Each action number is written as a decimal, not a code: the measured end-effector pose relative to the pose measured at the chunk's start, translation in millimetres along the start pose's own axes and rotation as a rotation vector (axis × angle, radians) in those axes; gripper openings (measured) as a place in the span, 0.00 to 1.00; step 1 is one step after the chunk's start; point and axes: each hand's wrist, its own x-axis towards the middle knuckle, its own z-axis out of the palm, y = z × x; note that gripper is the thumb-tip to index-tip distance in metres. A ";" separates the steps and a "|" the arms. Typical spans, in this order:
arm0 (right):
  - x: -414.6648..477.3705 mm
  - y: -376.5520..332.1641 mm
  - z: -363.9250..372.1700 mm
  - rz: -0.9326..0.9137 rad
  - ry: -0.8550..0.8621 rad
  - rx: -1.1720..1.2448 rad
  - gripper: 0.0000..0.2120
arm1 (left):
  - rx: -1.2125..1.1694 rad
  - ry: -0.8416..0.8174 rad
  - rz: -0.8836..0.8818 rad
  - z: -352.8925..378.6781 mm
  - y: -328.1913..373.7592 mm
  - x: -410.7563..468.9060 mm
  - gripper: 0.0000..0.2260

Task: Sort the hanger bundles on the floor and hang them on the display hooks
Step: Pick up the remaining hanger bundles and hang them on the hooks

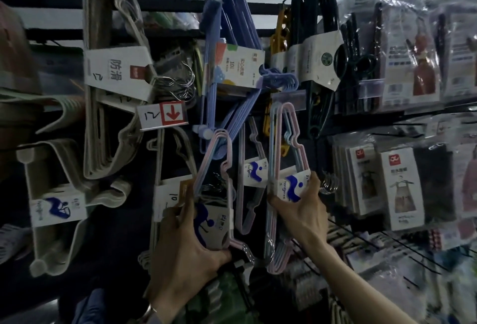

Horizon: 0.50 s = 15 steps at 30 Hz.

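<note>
Dim, crowded display rack (pixel 167 7). Below the red-arrow tag (pixel 162 115), left hand (pixel 180 254) grips a pastel hanger bundle (pixel 219 220); right hand (pixel 302 210) grips the second bundle (pixel 295 181).

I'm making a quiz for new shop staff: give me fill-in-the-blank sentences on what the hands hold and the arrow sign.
1. The left hand and right hand each grip one ____ bundle.
2. The right bundle is held ____ than the left bundle.
3. The arrow on the sign points ____.
Missing words: hanger; higher; down.
</note>
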 end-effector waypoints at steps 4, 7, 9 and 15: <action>13.9 1.7 6.2 -0.014 -0.090 -0.077 0.53 | 0.023 0.027 -0.021 -2.4 -1.9 1.0 0.65; 25.6 1.2 16.1 0.005 -0.154 -0.089 0.50 | 0.069 0.029 -0.022 -3.2 0.7 2.2 0.65; 34.2 -0.7 27.2 0.005 -0.172 -0.086 0.49 | 0.077 0.029 -0.030 -2.4 3.2 4.1 0.65; 65.7 -3.0 73.1 0.033 -0.214 -0.052 0.51 | 0.083 0.026 -0.027 3.0 9.1 9.2 0.64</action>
